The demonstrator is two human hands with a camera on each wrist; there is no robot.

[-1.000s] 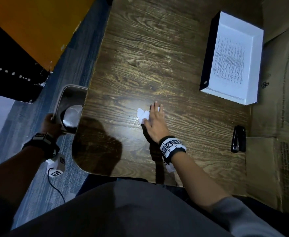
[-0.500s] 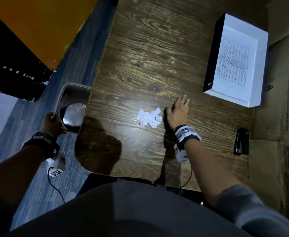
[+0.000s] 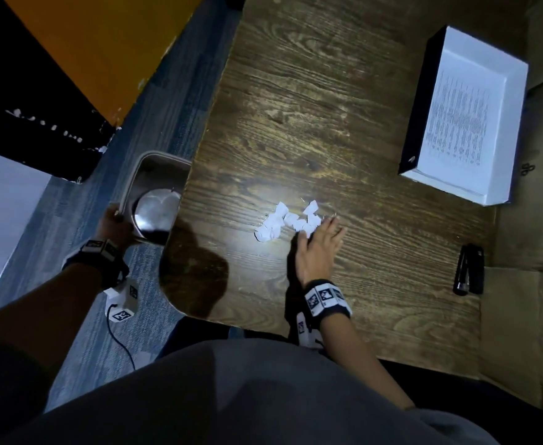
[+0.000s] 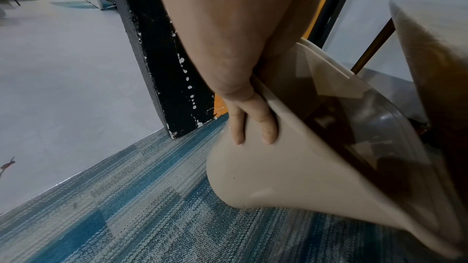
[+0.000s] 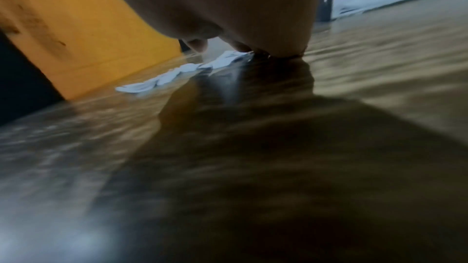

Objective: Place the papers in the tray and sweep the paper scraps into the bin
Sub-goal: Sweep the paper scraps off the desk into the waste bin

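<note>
A small heap of white paper scraps (image 3: 288, 221) (image 5: 177, 73) lies on the dark wooden table (image 3: 312, 107), left of centre. My right hand (image 3: 323, 236) lies flat on the table with straight fingers, its tips touching the heap's right side. My left hand (image 3: 114, 221) (image 4: 253, 125) grips the rim of a beige bin (image 3: 154, 175) (image 4: 291, 177), held tilted just below the table's left edge. The white tray (image 3: 517, 101) at the far right holds printed papers (image 3: 456, 120).
A black stapler (image 3: 469, 268) lies near the table's right edge. Brown cardboard (image 3: 540, 220) flanks the right side. Blue carpet (image 3: 80, 252) covers the floor on the left, with an orange panel (image 3: 103, 43) beyond. A white plug block (image 3: 122, 300) with a cable hangs under my left wrist.
My right hand pulled away to the right of the scraps, uncovering the heap, then came back against its right side. The left hand kept its hold on the bin.
</note>
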